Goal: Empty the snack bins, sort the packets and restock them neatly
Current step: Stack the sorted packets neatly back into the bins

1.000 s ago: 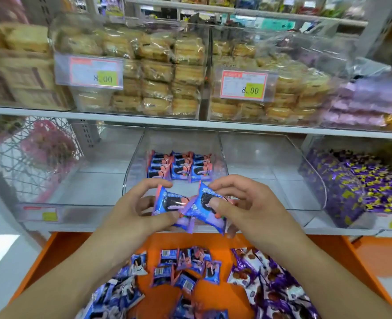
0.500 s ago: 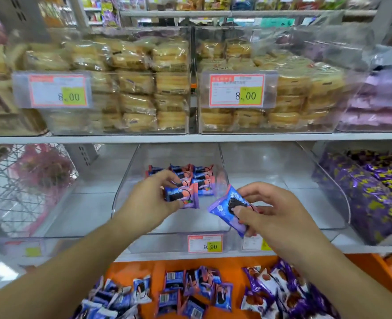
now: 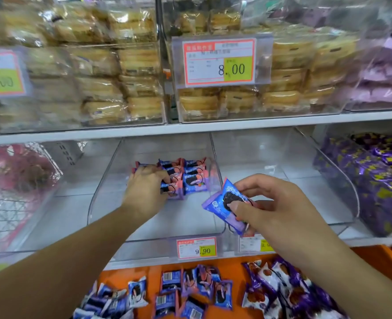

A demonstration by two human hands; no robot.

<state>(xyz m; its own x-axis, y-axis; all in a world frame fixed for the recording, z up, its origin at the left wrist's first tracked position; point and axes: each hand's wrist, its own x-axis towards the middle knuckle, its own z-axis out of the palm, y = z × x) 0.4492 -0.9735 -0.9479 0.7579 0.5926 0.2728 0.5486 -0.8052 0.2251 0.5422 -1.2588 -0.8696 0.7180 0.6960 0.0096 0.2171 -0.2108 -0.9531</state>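
Observation:
A clear plastic bin [image 3: 144, 240] on the middle shelf holds a neat group of blue and pink cookie packets [image 3: 193, 180] at its back. My left hand [image 3: 145, 187] reaches into the bin and holds one blue packet [image 3: 173, 191] against the front of that group. My right hand [image 3: 266, 203] hovers at the bin's right wall and pinches another blue cookie packet [image 3: 227, 204], tilted. Loose blue packets [image 3: 197, 293] lie on the orange surface [image 3: 374, 256] below. Purple and white packets [image 3: 282, 293] are heaped to their right.
A second clear bin [image 3: 328, 217] stands to the right of the first. A bin of purple starred packets [image 3: 379, 180] sits further right. Price tags [image 3: 196, 247] hang on the shelf front. Wrapped cakes [image 3: 126, 84] fill the upper shelf. A wire basket [image 3: 18, 180] stands left.
My left hand has pushed further into the bin and brought its packet up to the group. My right hand, with its packet, has risen slightly. The camera has moved closer to the shelf.

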